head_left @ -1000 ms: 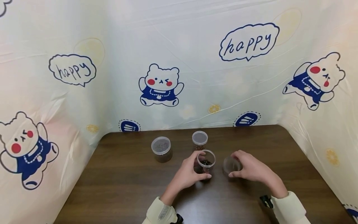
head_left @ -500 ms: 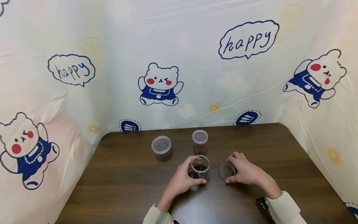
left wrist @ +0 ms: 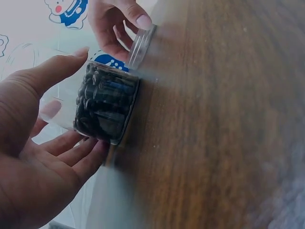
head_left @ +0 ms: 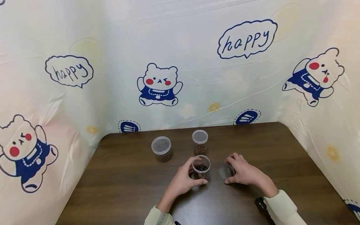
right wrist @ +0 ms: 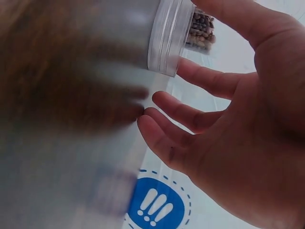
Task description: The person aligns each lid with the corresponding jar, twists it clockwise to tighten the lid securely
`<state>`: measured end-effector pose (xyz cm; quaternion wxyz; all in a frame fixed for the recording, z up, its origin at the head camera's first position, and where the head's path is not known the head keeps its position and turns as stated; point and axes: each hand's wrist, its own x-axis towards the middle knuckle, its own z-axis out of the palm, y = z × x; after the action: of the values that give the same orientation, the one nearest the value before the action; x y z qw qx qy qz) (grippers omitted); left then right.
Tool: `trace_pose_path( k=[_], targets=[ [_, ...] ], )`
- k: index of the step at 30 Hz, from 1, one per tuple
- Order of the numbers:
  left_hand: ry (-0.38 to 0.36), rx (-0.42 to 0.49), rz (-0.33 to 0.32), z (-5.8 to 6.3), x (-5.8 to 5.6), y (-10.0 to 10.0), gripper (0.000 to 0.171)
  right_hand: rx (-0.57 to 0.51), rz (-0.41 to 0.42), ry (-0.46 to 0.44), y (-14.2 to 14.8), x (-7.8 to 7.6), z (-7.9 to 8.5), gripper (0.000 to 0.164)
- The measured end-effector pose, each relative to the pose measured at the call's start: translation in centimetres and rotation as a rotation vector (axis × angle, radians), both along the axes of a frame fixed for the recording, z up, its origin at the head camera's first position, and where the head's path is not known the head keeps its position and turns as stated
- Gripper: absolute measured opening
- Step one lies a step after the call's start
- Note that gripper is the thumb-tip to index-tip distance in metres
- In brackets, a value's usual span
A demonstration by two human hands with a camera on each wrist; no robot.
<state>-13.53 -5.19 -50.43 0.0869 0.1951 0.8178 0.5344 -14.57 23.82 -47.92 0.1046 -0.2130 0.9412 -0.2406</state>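
Observation:
My left hand (head_left: 184, 179) grips an uncovered clear plastic jar (head_left: 201, 174) from its left side, thumb in front and fingers behind. Dark, shiny beans fill the jar's lower part, seen closely in the left wrist view (left wrist: 107, 102). To the right of the jar, my right hand (head_left: 247, 172) holds a round translucent lid (head_left: 225, 172) by its edge between thumb and index finger. The lid lies flat at the tabletop, apart from the jar; its ridged rim shows in the right wrist view. The other right fingers are loosely bent beside it.
Behind the held jar stands a lidded jar (head_left: 200, 147) of brown beans. A wider lidded jar (head_left: 162, 150) with dark contents is to its left. The dark wooden table (head_left: 121, 184) meets a hanging cloth (head_left: 194, 47) printed with bears at its back and sides.
My left hand has brought the uncovered jar slightly left and toward me. The right hand has shifted a little left with the lid. The two lidded jars stay in place.

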Motion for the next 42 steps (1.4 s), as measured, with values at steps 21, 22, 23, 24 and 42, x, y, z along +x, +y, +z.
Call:
trace_pose_path(
  k=[21,22,23,24,42],
  targets=[
    [-0.014,-0.054,-0.016,-0.3,-0.2,0.6,0.077,0.01,0.004,0.014,0.8,-0.5,-0.4,0.066],
    [-0.015,-0.051,-0.019,-0.3,-0.2,0.6,0.078,0.007,0.006,0.019,0.8,-0.6,-0.3,0.065],
    [-0.017,-0.05,-0.02,-0.3,-0.1,0.6,0.078,-0.002,0.009,0.028,0.8,-0.7,-0.2,0.065],
    [-0.021,-0.05,-0.021,-0.2,-0.1,0.6,0.078,-0.018,0.009,0.029,0.8,-0.8,-0.1,0.064],
    [-0.013,-0.072,-0.021,-0.7,0.1,0.6,0.077,-0.072,-0.01,0.084,0.4,-0.6,0.8,0.067]
  ],
)
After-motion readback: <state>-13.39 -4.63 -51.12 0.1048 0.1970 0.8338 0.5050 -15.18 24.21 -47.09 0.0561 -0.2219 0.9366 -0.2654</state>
